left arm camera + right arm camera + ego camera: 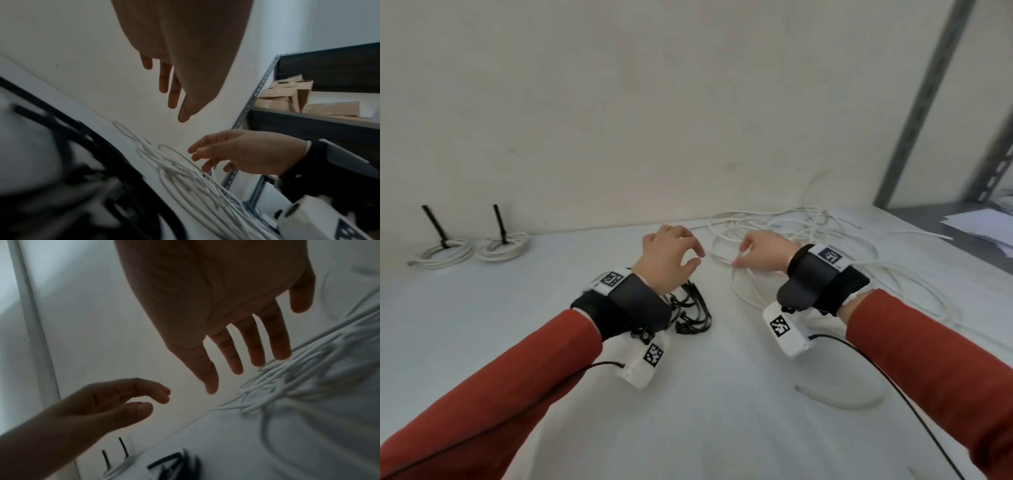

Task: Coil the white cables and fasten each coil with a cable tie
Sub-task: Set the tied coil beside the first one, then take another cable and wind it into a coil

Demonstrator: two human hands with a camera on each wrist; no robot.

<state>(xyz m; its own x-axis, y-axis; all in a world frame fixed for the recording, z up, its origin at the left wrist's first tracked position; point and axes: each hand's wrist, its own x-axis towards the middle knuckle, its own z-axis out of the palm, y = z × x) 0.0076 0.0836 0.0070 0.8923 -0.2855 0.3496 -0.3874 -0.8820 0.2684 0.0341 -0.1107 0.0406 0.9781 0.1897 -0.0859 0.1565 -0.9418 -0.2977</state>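
Head view shows my two hands over the white table (705, 411), side by side but apart. My left hand (667, 260) is loosely curled, with a gap between thumb and fingers, and it holds nothing. Under its wrist, the heap of black cable ties (693, 313) lies on the table. My right hand (763, 253) also holds nothing. In the right wrist view its fingers (255, 345) are straight and a little spread, with the tips just above the loose white cables (825, 236). Whether the tips touch a strand, I cannot tell. These cables lie as a tangle at the back right of the table, near the wall (619, 102) and beside a metal shelf (928, 120). At the far left lie the first coil (445, 255) and, just beside it, the second coil (503, 246). On each one a black tie stands up.
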